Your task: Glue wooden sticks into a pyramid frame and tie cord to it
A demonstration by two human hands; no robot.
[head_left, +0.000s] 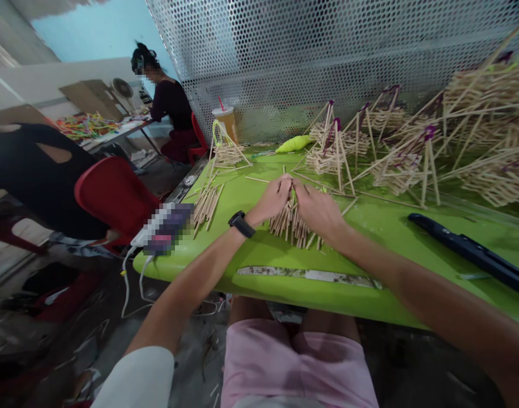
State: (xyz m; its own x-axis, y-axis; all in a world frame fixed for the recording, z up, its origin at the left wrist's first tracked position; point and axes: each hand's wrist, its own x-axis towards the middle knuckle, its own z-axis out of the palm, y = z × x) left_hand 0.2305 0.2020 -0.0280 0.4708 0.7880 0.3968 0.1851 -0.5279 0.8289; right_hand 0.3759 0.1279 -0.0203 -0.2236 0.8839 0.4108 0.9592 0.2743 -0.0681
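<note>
My left hand (275, 198) and my right hand (317, 205) meet at their fingertips over the green table. Both have their fingers pinched together. What they pinch is hidden by the fingers and too small to name. Just below them lies a pile of thin wooden sticks (291, 224), fanned toward me. One stick tip shows right behind the left fingers. Beyond my right hand stand several stick structures (325, 158), with layered sticks, leaning legs and purple ties at their tops. A smaller structure with a yellow-green loop (228, 153) stands to the far left of my hands.
A second stick bundle (207, 207) lies at the left, beside a blurred phone-like item and a white power strip (151, 224). A drink cup (225, 120) and a yellow-green yarn hank (293, 144) are at the back. A dark-handled tool (467, 249) lies right. Two people sit at the left.
</note>
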